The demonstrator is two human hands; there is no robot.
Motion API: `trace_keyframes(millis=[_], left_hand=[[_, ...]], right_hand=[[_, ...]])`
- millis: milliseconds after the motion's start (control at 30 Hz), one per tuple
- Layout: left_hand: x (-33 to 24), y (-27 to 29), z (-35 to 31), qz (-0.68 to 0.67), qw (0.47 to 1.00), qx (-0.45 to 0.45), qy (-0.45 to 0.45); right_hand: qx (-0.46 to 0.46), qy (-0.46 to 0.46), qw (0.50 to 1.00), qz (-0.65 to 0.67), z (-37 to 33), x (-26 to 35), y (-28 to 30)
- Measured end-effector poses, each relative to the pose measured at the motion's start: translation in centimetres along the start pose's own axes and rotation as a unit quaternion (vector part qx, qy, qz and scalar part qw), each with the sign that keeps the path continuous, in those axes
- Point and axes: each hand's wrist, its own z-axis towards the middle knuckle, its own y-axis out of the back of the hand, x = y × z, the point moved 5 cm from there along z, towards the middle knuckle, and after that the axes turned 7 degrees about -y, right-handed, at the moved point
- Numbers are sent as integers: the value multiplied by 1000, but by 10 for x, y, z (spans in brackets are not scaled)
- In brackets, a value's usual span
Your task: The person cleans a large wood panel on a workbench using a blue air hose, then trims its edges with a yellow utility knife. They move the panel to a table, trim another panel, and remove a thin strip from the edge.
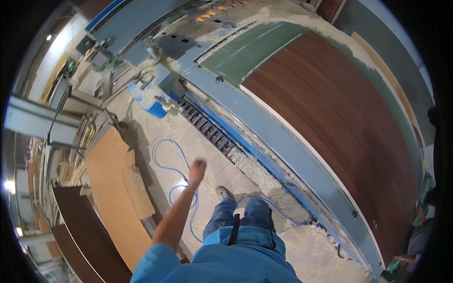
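My left hand (198,170) hangs in front of me over the pale floor, slightly blurred, its fingers curled into a loose fist with nothing visible in them. Behind and below it, a blue hose (164,140) lies in loops on the floor. A small bright glint (183,182) shows among the loops, beside my wrist. My right hand is out of the picture. To my right, a large dark brown wood-grain board (330,118) with a white edge lies on the green bed (245,54) of a long blue-grey machine (288,127). My left hand does not touch the board.
Wood shavings (255,170) heap along the machine's base, by a row of dark slotted parts (205,125). On the left lie a tan board (111,174) and dark brown boards (85,221). Another person (417,243) stands at the machine's far right end.
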Motion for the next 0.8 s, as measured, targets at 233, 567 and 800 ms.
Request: trace_keyframes(millis=[233, 567, 800], left_hand=[[-280, -56, 261, -281, 940, 145, -130], [-291, -132, 359, 111, 980, 128, -107], [-308, -152, 398, -115, 934, 333, 57]], right_hand=[[-16, 31, 995, 96, -12, 95, -100], [69, -80, 946, 307, 3, 114, -227], [205, -100, 897, 379, -57, 144, -283]])
